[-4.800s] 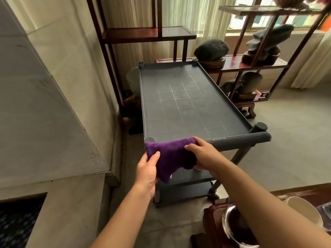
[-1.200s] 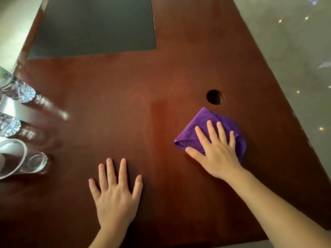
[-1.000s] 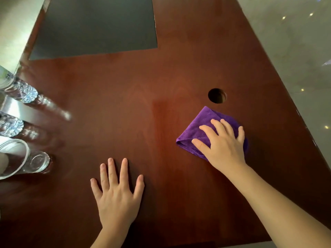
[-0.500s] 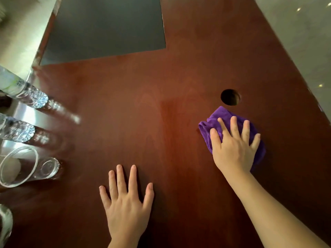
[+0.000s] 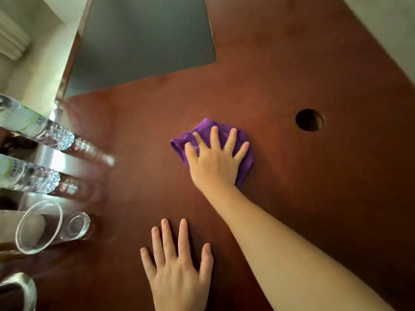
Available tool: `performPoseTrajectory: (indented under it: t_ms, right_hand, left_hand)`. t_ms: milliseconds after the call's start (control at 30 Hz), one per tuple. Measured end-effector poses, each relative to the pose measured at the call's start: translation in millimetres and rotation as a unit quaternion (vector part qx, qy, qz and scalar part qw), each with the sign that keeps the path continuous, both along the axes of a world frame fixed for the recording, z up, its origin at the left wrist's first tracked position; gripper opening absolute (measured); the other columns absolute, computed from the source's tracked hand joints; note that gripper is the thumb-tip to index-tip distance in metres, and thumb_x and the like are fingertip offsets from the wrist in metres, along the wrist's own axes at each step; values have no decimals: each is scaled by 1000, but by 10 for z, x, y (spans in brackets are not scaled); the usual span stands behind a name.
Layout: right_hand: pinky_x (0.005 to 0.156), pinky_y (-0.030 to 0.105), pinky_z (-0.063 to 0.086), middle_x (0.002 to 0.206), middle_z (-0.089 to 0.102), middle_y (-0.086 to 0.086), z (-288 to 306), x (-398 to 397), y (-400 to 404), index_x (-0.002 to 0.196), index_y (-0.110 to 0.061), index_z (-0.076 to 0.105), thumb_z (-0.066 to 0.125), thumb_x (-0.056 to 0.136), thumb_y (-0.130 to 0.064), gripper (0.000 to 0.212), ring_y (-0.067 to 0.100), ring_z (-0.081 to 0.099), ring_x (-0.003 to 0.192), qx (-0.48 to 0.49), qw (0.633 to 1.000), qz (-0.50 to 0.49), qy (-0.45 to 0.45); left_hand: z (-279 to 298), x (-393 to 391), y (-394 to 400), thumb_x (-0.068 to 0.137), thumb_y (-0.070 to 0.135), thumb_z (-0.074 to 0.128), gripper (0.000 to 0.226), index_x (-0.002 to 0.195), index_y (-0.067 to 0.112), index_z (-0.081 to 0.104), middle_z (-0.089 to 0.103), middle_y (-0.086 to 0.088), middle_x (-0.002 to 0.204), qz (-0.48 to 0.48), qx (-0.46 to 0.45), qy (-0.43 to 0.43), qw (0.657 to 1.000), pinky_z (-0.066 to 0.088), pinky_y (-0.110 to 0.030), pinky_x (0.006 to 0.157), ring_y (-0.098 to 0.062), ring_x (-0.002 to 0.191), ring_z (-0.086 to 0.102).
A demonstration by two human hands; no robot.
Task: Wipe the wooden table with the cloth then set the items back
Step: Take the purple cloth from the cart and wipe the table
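Note:
A purple cloth (image 5: pixel 243 153) lies bunched on the dark red wooden table (image 5: pixel 314 198), left of a round hole (image 5: pixel 310 120) in the top. My right hand (image 5: pixel 215 160) presses flat on the cloth with fingers spread straight. My left hand (image 5: pixel 177 272) rests palm down on the bare wood near the front edge, fingers straight. Two water bottles (image 5: pixel 38 129) (image 5: pixel 29 176) and a clear plastic cup (image 5: pixel 45 225) stand along the table's left edge.
A dark grey panel (image 5: pixel 143 39) covers the far left part of the tabletop. A shiny metal vessel (image 5: pixel 20 290) shows at the bottom left corner. Pale floor (image 5: pixel 386 23) runs beyond the right edge.
My right hand has slid the cloth leftward, away from the hole toward the table's middle. My left hand stays flat on the wood. Earlier the cloth hung on a cart's handle.

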State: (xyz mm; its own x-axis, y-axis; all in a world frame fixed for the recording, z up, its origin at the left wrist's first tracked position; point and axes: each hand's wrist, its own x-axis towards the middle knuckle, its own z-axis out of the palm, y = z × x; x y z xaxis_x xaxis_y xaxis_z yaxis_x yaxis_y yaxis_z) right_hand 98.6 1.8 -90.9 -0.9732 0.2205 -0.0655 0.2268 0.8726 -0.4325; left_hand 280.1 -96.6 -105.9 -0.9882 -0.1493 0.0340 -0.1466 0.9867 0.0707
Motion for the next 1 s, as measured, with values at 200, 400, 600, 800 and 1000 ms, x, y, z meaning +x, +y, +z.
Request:
performPoseTrajectory:
  t_ms: [200,400,600,800,1000]
  right_hand:
    - [110,69,-9,162,25,3,-62,337,-507,143,-43,43,33,95,-59,52,46,4,147,75,953,289,46]
    - [111,66,-7,163,20,4,-61,456,-312,146,-41,38,31,97,-56,52,44,0,148,94,929,354,58]
    - [115,62,2,157,37,2,-92,383,61,138,-39,51,40,93,-53,49,41,16,146,85,949,295,65]
    - [113,62,12,153,43,3,-121,373,1206,138,-33,53,38,92,-55,54,43,25,143,125,990,58,21]
    - [115,62,8,161,27,4,-110,1015,2210,149,-34,35,9,93,-67,70,40,12,147,152,968,-185,-72]
  left_hand:
    - [-43,-18,-33,75,56,44,72,126,10,67,52,-22,143,5,-8,15,1000,33,-67,104,-41,133,48]
    - [-7,-31,-9,86,63,34,73,126,11,66,51,-22,144,11,1,5,1000,33,-66,105,-41,134,46]
    - [85,-10,40,76,57,42,73,132,15,64,48,-20,147,15,26,0,1000,30,-65,107,-40,136,44]
    - [87,-5,15,77,60,41,73,137,21,59,43,-15,152,10,43,-25,999,26,-63,111,-35,141,38]
    - [93,-14,17,79,61,38,73,136,20,60,45,-15,151,11,41,-30,999,26,-63,111,-35,141,39]
